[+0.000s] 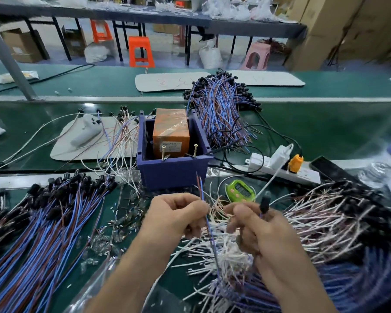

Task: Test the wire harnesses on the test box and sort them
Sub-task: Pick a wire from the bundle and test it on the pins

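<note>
A green timer lay near the middle of view. At its two o'clock sat a white power strip carrying an orange plug. A white controller rested on a pale mat at ten o'clock. An orange stool and a pink stool stood at twelve, cardboard boxes at one.

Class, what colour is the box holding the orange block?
The box is dark bluish purple, head view.

Left grip, right grip bare; forearms bare down to frame's lower edge.
</note>
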